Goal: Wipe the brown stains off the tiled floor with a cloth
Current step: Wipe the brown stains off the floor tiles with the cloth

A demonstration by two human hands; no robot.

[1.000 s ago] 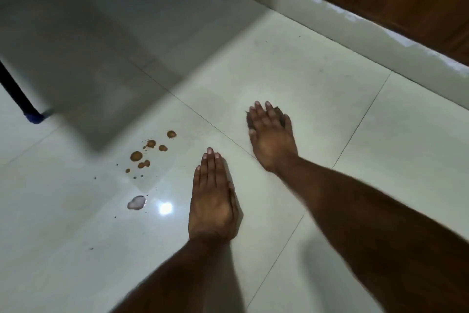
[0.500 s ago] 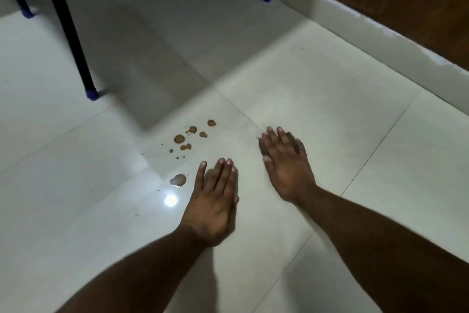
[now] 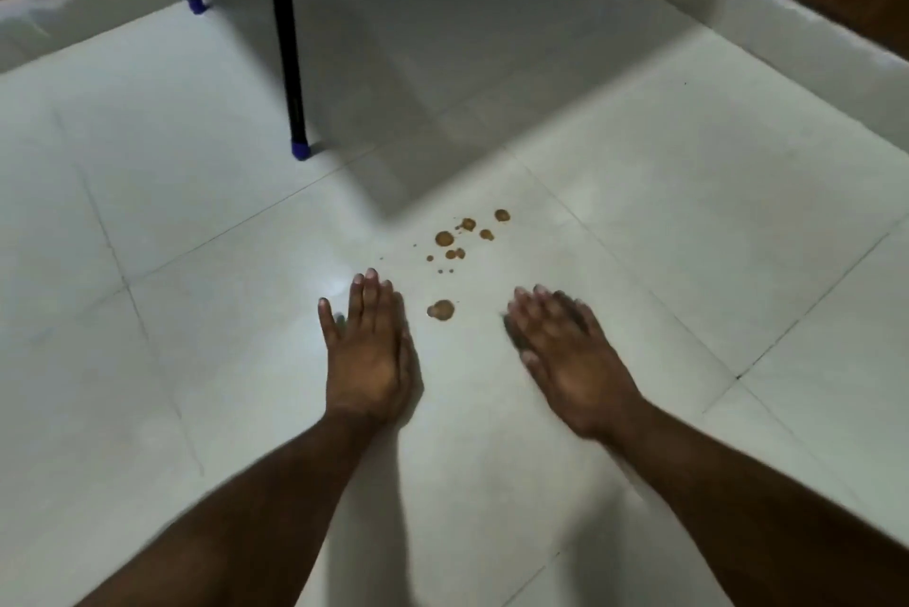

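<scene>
- Tiled floor [image 3: 688, 193]: pale and glossy; we see a dark shadow across the far part.
- Black furniture legs [image 3: 287, 40] with blue tips stand at the far left.
- Left hand [image 3: 366, 350] flat on the tile, fingers straight.
- Right hand [image 3: 565, 355] flat, fingers extended, blurred; a dark cloth [image 3: 514, 333] shows beneath it.
- Brown stains [image 3: 445, 239] lie just beyond and between our hands, one larger drop [image 3: 441, 310] nearest.

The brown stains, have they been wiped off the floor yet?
No, the brown stains lie as whole round drops on the tiled floor, just ahead of and between the left hand and right hand.
</scene>
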